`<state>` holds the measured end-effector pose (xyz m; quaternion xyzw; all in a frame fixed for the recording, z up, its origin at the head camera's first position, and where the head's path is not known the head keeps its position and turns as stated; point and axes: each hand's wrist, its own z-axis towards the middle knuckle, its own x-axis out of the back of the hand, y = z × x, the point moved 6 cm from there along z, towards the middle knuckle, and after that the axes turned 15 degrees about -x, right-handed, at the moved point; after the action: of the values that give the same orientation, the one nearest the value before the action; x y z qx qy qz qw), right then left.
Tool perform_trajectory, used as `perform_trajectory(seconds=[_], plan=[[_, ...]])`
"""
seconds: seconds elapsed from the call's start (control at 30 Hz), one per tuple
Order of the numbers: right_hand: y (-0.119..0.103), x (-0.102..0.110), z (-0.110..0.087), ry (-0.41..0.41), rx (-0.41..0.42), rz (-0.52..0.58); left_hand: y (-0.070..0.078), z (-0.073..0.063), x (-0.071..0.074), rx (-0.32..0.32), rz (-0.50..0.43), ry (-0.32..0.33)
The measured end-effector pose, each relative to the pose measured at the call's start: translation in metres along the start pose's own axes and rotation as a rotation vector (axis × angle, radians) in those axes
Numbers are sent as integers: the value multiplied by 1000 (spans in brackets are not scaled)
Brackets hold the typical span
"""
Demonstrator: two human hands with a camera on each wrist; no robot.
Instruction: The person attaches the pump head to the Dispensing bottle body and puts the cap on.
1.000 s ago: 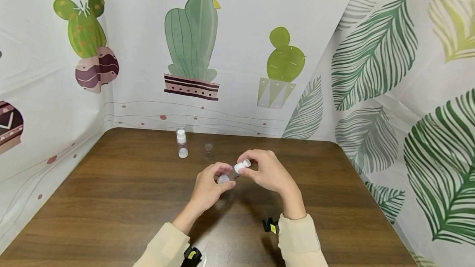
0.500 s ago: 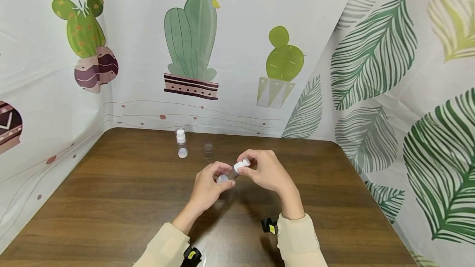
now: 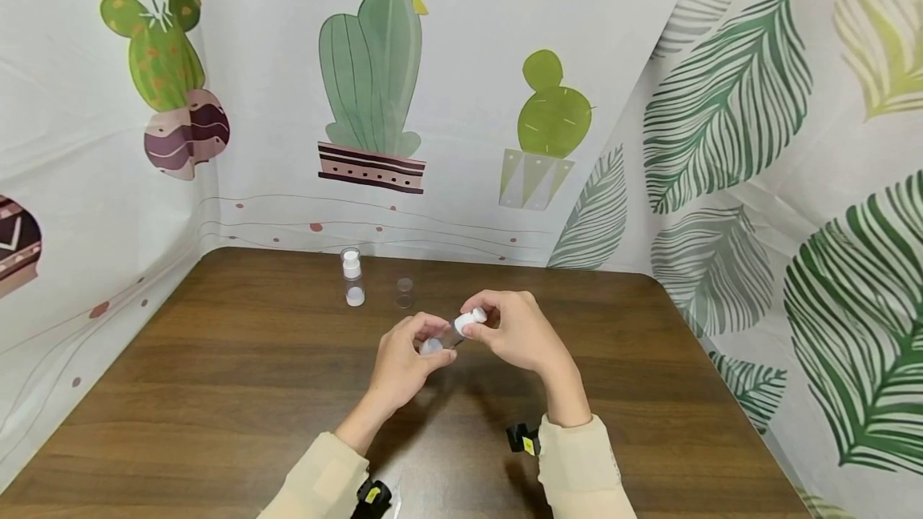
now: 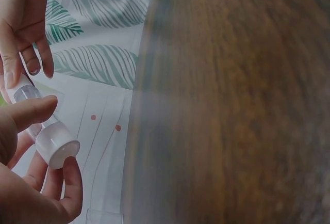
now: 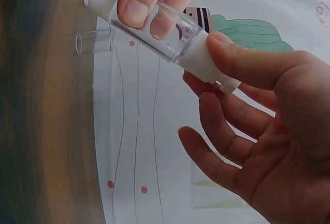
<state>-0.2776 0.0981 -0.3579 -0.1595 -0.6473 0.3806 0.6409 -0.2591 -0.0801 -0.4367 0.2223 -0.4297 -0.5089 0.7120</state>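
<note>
Between the two hands a clear pump bottle [image 5: 154,33] with a white base and white pump top is held tilted above the table. The left hand [image 3: 404,360] grips its body near the white base [image 4: 58,146], thumb on one side and fingers on the other. The right hand [image 3: 521,332] pinches the white pump top [image 5: 202,61] between thumb and index finger, its other fingers loosely bent. In the right wrist view the top sits against the clear body; whether it is fully tightened I cannot tell.
A second clear bottle [image 3: 353,279] with white pump and base stands at the table's back. To its right is a small clear cap [image 3: 405,293]. The brown wooden table [image 3: 216,391] meets a printed cloth [image 3: 461,102] along its back and sides.
Both hands keep their hold on the bottle in nearly the same spot. The pump top has turned very slightly in the right fingers; the standing bottle and cap are unmoved.
</note>
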Motion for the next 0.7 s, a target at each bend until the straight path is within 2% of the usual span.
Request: perform_trajectory(seconds=[0.23, 0.47, 0.7], plan=[[0, 1, 0, 1, 17, -15, 1, 0, 0, 3, 7, -6], [0, 3, -1, -14, 68, -36, 2, 0, -1, 12, -23, -25], [3, 10, -1, 7, 109, 6, 1, 2, 3, 13, -14, -17]])
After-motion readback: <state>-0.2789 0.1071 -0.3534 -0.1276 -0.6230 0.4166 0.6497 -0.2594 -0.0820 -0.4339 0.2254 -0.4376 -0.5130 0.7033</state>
